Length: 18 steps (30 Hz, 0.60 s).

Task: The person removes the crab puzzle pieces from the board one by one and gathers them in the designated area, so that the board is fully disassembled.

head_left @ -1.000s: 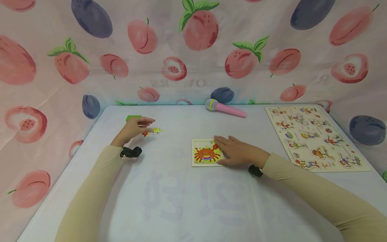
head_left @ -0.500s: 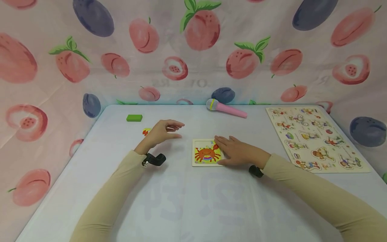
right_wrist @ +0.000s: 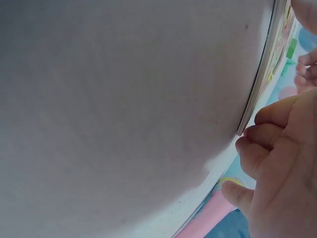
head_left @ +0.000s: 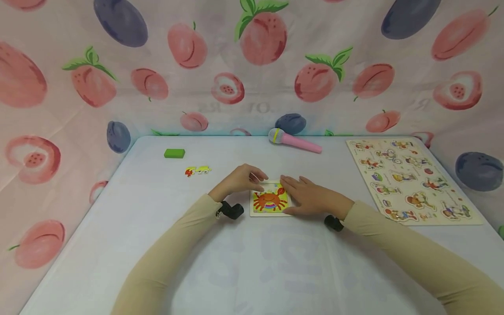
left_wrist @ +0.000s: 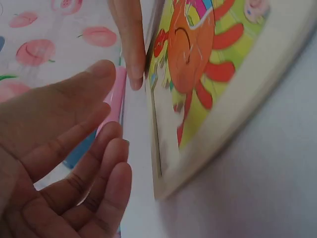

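A small framed crab jigsaw puzzle (head_left: 271, 200) lies at the middle of the table. In the left wrist view, bare board shows along one side of the puzzle (left_wrist: 190, 59), beside the orange crab. My left hand (head_left: 241, 179) hovers over its upper left corner, thumb and fingers apart, nothing visible between them. My right hand (head_left: 311, 197) rests on its right side with fingers extended, covering that edge. The right wrist view shows those fingertips (right_wrist: 255, 148) right at the frame's edge. Loose puzzle pieces (head_left: 202, 169), yellow and red, lie to the left.
A green block (head_left: 174, 153) sits at the back left. Toward the back middle lies a pink toy microphone (head_left: 301, 143) with a grey head. A large board with cartoon figures (head_left: 405, 175) occupies the right side. Behind the table hangs a fruit-print curtain (head_left: 177, 96).
My left hand has travelled right from beside the loose pieces to the puzzle's corner, uncovering the green block and the pieces. My right hand has stayed on the puzzle.
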Tool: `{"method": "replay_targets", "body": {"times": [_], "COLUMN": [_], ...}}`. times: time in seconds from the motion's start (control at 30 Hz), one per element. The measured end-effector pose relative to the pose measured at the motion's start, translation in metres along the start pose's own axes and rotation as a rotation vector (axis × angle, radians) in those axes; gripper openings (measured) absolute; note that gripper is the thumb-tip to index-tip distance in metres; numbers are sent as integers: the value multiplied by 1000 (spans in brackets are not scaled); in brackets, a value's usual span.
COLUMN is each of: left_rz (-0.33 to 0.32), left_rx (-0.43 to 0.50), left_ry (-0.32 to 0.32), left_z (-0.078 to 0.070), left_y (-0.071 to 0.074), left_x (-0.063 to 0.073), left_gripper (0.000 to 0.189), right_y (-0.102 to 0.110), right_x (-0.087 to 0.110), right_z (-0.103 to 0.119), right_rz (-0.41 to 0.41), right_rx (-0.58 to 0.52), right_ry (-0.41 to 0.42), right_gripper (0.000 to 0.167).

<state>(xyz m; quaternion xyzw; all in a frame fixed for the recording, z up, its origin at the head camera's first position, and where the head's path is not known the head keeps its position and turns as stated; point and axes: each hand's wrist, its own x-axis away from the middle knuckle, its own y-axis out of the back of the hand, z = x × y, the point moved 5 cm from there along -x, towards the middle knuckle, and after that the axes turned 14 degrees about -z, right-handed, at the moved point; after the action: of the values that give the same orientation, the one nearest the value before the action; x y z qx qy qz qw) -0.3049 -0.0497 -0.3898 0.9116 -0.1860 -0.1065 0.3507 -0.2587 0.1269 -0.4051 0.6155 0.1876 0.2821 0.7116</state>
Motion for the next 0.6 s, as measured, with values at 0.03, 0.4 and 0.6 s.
{"method": "replay_targets", "body": {"times": [0.03,0.4,0.6], "left_rz": [10,67,82], "left_rx": [-17,-142,-162], "left_ry": [1,52,54], "left_z": [-1,-5,-8], "left_y": [-3,-21,-28], "left_x": [-2,-19,-22], "left_gripper": [34,23,19], "right_y": [0,-5,-4], "right_x": [0,0,1], "right_z": [-1,-10,-10], "right_rz": [0,-2,-5], "right_rx": [2,54,45], "right_ry": [-8,-40,-33], "right_gripper": [92,94,93]}}
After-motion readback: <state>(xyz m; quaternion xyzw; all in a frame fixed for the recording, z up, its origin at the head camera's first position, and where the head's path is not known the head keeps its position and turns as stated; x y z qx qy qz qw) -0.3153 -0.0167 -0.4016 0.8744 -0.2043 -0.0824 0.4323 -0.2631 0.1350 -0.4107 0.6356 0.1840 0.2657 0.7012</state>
